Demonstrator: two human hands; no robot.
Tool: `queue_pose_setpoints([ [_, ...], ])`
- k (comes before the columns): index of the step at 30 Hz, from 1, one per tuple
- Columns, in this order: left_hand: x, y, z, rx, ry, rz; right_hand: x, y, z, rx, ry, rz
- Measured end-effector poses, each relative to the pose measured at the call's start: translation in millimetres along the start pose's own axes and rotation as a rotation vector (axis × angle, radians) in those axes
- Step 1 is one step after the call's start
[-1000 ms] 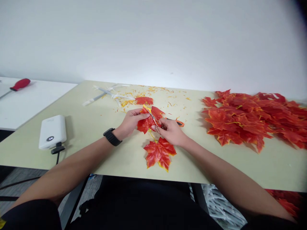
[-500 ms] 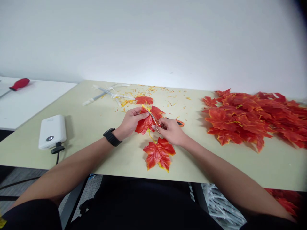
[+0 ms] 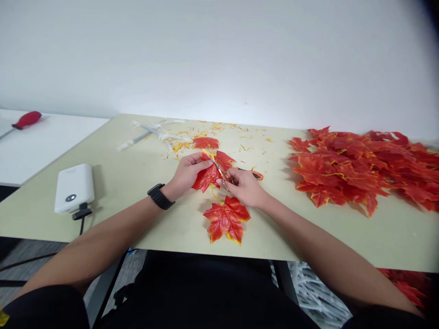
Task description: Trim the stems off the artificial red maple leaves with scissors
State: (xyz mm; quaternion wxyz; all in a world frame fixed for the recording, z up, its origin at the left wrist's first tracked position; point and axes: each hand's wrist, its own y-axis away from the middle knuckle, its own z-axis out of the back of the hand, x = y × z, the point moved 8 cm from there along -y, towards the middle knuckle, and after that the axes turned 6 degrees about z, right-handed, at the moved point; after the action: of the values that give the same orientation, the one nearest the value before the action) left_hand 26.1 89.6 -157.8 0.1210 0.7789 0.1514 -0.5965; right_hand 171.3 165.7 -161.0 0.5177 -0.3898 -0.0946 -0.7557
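Observation:
Between thumb and fingers, my left hand (image 3: 188, 172) pinches a red artificial maple leaf (image 3: 205, 177) with yellow edges. My right hand (image 3: 245, 183) is closed on small metal scissors (image 3: 220, 170), whose blades lie across the held leaf, pointing up and left. A thin yellow stem links this leaf to a second red leaf (image 3: 227, 220) lying flat nearer the table's front edge. Behind my hands rests another red leaf piece (image 3: 206, 143). Partly hidden behind my right hand is a black-and-orange tool handle (image 3: 256, 175).
Yellow and orange clippings (image 3: 219, 127) litter the back of the table, beside clear plastic strips (image 3: 154, 132). A large heap of red leaves (image 3: 343, 169) covers the right side. At left stand a white power bank (image 3: 73, 187) with a cable and a red-handled screwdriver (image 3: 28, 119).
Hardly anything differs. The scissors and my hands stay at the leaf, and the whole view has shifted very slightly.

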Motion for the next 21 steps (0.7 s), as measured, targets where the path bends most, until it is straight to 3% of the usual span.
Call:
queue_pose_setpoints([
  [21,-1.9,-0.8,0.4,0.002,-0.008,-0.045,-5.3,0.5,-2.5,0.007,-0.025,0.0],
])
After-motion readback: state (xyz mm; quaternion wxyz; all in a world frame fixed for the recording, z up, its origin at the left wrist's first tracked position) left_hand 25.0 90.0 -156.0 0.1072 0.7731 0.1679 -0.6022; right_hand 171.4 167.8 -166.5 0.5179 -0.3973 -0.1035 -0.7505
